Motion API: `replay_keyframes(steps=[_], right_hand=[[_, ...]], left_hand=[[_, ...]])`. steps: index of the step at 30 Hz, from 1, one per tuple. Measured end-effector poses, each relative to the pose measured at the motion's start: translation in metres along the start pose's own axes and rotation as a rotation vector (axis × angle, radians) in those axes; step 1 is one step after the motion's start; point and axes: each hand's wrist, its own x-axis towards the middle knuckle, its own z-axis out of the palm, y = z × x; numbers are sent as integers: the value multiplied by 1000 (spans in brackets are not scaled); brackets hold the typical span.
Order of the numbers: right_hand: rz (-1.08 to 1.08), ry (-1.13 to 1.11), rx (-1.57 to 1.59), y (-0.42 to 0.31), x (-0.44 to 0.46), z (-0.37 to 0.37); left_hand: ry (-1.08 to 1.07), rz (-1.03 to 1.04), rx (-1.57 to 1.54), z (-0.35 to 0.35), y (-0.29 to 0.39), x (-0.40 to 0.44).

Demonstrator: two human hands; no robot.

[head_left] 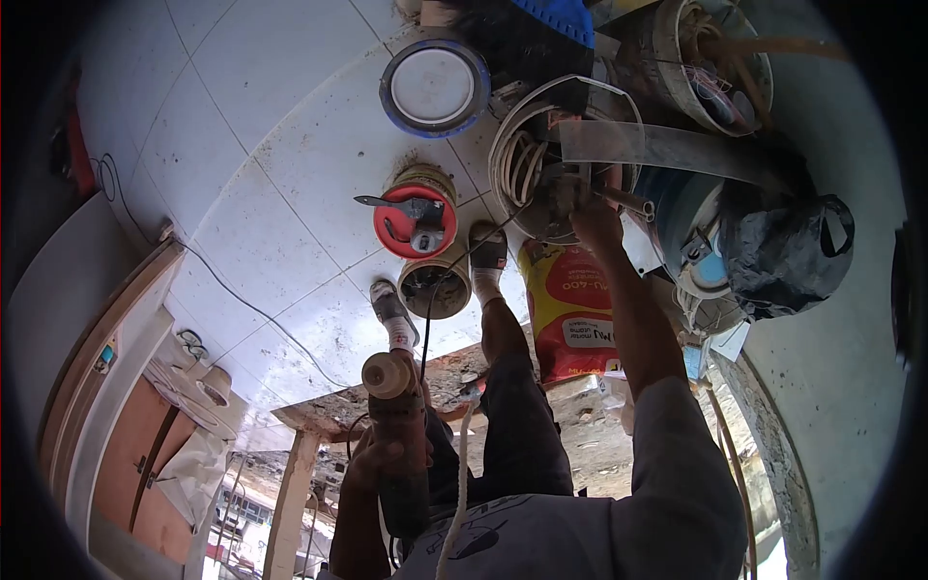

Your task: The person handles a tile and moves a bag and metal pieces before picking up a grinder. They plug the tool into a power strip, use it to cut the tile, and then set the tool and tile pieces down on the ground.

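Observation:
My left hand (pixel 379 462) is wrapped round the body of a corded power tool (pixel 401 447) with a round cream-coloured front end, held upright near my chest. A black cord runs up from near the tool across the small bucket. My right arm reaches out to a wire-handled bucket (pixel 505 159) holding coiled hose or cable (pixel 522 159) and dark tools. My right hand (pixel 594 222) is at the bucket's near rim, with its fingers closed round something dark that I cannot make out.
Between my feet stands a bucket (pixel 454 295), beside a red lid (pixel 394 232) bearing a paintbrush (pixel 411 205). A blue-rimmed paint pail (pixel 435 89) stands farther off. To the right lie a red-and-yellow mortar bag (pixel 570 300), a black plastic bag (pixel 788 256) and a tilted bucket (pixel 672 58).

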Motion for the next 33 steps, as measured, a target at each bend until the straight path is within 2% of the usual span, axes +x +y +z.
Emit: replay_keyframes(steps=[1, 2, 3, 6, 8, 9, 12, 14, 15, 16, 18, 19, 20, 22, 23, 24, 29, 32, 33], right_hand=[[3, 18, 38, 1, -25, -19], [-4, -59, 50, 12, -34, -25], [-13, -137, 63, 24, -43, -31], [-7, -136, 79, 47, -82, -48], [-148, 37, 137, 75, -92, -29], [-151, 47, 143, 76, -103, -31], [-66, -13, 249, 77, -122, -38], [-35, -18, 176, 83, -122, -24], [-16, -46, 197, 80, -125, -27], [-21, -43, 202, 76, -125, -26], [-36, 20, 194, 67, -121, -19], [-39, 8, 196, 61, -118, -13], [-47, 63, 172, 53, -113, -9], [-55, 99, 149, 36, -101, -5], [-8, 60, 180, 26, -94, -11], [41, 19, 210, 16, -87, -16], [-13, 82, 135, -12, -39, -17], [-54, 61, 86, -17, -29, -20], [-33, 119, 87, -15, -23, -11]], left_hand=[[-122, -8, 17, -2, 2, -3], [-242, -15, 36, -6, 2, -6], [-251, -7, 37, -15, -4, -10], [-242, 44, -9, -27, -16, -27], [-391, 52, -88, -9, 4, -47], [-395, 61, -81, 0, 13, -60], [-384, 107, -117, 11, 29, -86], [-573, 98, -142, -20, 20, -106], [-598, 77, -174, -38, 9, -117], [-597, 83, -169, -30, 11, -131], [-361, 79, -168, -17, 13, -163], [-564, 142, -225, -69, -20, -158], [-552, 139, -227, -96, -37, -161], [-702, 57, -253, -122, -54, -167], [-595, -27, -209, -83, -24, -178], [-582, -35, -212, -74, -22, -183], [216, -137, 219, -55, -29, -202], [225, -242, 243, -67, -44, -203], [226, -239, 241, -68, -47, -204]])
